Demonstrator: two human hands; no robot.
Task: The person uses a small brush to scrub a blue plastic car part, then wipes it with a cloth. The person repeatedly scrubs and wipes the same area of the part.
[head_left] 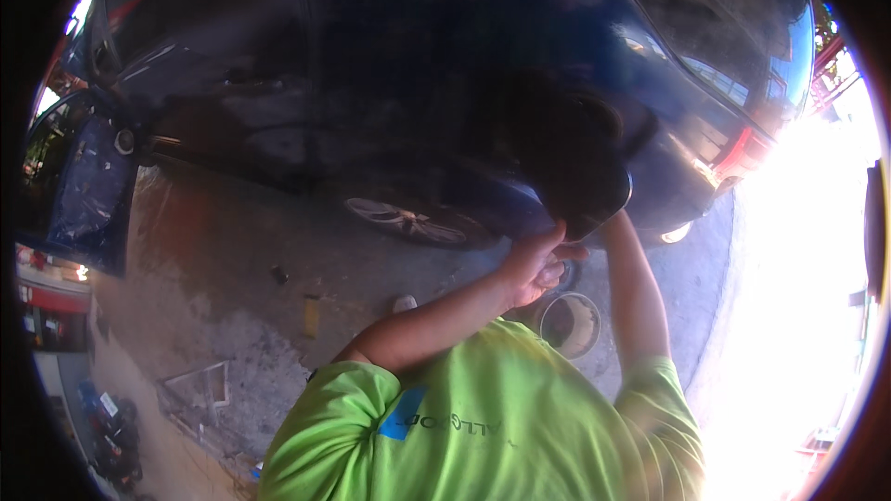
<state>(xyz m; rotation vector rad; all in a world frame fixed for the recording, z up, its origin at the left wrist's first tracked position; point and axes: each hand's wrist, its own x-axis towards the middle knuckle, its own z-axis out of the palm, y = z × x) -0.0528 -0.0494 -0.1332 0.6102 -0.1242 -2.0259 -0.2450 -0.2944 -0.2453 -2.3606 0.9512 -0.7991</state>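
A dark, glossy car fills the upper view, its rear side panel (501,199) above a silver-spoked wheel (406,221). A black, flat, flap-like piece (580,190) with a rounded edge stands out in front of that panel; its exact kind is too dark to make out. My left hand (536,267) is at the piece's lower corner, thumb against its edge and the other fingers curled below. My right forearm (637,287) reaches up behind the piece, which hides my right hand and whatever it touches.
A bucket (570,325) stands on the concrete floor close to my body. At the far left an open car door (88,176) juts out. A thin frame (200,385) and a yellowish strip (311,315) lie on the floor. Bright glare washes out the right side.
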